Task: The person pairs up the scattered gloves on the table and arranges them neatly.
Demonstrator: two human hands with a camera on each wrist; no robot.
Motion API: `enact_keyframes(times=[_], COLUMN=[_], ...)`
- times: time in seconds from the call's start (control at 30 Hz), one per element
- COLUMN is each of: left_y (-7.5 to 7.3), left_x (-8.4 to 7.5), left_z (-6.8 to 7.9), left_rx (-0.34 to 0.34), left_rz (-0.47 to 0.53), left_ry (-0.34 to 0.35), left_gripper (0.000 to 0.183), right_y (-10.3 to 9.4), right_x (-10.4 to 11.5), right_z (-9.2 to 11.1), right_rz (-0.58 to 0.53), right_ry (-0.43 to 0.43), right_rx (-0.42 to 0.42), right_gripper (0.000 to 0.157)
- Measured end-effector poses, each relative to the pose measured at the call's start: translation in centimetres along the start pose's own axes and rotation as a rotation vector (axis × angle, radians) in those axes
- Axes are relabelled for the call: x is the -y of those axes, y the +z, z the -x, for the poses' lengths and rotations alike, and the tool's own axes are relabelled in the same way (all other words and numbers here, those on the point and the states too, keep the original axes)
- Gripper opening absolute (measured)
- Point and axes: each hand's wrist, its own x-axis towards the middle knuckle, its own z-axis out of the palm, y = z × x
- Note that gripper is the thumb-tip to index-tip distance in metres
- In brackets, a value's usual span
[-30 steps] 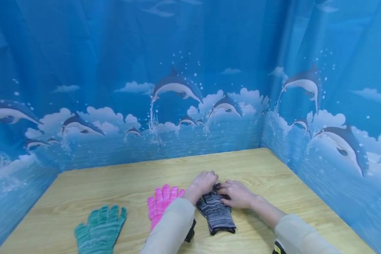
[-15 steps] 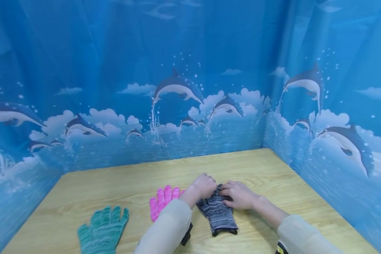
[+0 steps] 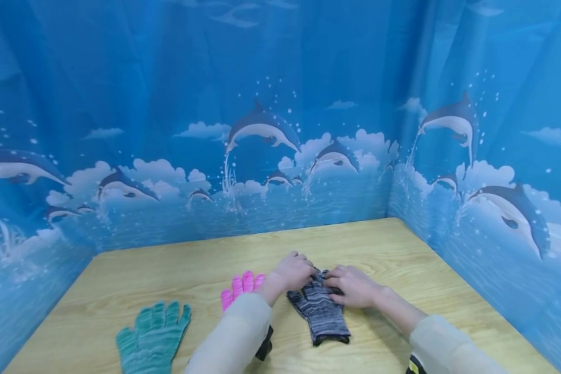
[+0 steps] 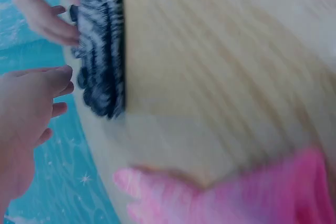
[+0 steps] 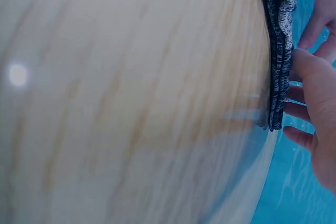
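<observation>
A grey-and-black marled knit glove [image 3: 324, 311] lies on the table, its black-edged cuff toward me. My left hand [image 3: 292, 271] is over its fingertips at the far left. In the left wrist view, the left hand [image 4: 23, 114] has its thumb tip just short of the glove [image 4: 102, 40], with loosely bent fingers and nothing between them. My right hand [image 3: 352, 288] rests its fingertips on the glove's right side. From the right wrist, the right hand's [image 5: 320, 98] relaxed fingers touch the glove [image 5: 281, 66] edge. Part of the glove's finger end is hidden by both hands.
A pink glove [image 3: 238, 288] lies left of the grey one, partly covered by my left sleeve [image 3: 236, 332]. Farther left a green glove [image 3: 154, 337] lies flat with fingers spread. A blue dolphin-print curtain [image 3: 262, 171] borders the wooden table [image 3: 205, 259] at the back and sides.
My left hand has shifted a little left over the glove's fingertips, uncovering more of them, and its sleeve covers more of the pink glove. The right hand stays nearly still.
</observation>
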Motion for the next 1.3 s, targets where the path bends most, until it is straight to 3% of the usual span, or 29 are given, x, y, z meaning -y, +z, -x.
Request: enact_keyframes(times=[0.17, 0.33, 0.43, 0.57, 0.8, 0.93, 1.1, 1.3], left_y=[-0.8, -0.9, -0.6, 0.1, 0.4, 0.4, -0.5, -2.0], left_x=[1.1, 1.5, 1.1, 0.2, -0.3, -0.2, -0.2, -1.1], left_z=[1.7, 2.4, 2.4, 2.3, 2.2, 2.5, 3.5, 4.4], left_rx=[-0.03, -0.012, -0.004, -0.007, -0.001, -0.03, -0.031, 0.035], left_rz=[0.036, 0.033, 0.016, -0.012, -0.025, -0.037, -0.042, 0.004], left_ry=[0.046, 0.098, 0.129, 0.171, 0.144, 0.136, 0.136, 0.198], left_gripper=[0.017, 0.014, 0.016, 0.019, 0.02, 0.015, 0.018, 0.015], right_y=[-0.1, -0.5, -0.7, -0.6, -0.4, -0.5, -0.9, -1.8], right_x=[0.5, 1.0, 1.6, 2.2, 2.2, 2.2, 2.2, 2.0], right_z=[0.0, -0.6, -1.1, -1.4, -1.5, -1.5, -1.3, -0.5], right_rz=[-0.004, -0.008, -0.029, -0.073, -0.11, -0.121, -0.175, -0.169], right_ry=[0.035, -0.055, -0.084, -0.056, -0.053, -0.061, -0.045, -0.026], right_rx=[-0.006, -0.062, -0.043, 0.04, 0.063, 0.065, 0.07, 0.06], right_gripper=[0.026, 0.024, 0.026, 0.028, 0.029, 0.029, 0.031, 0.033])
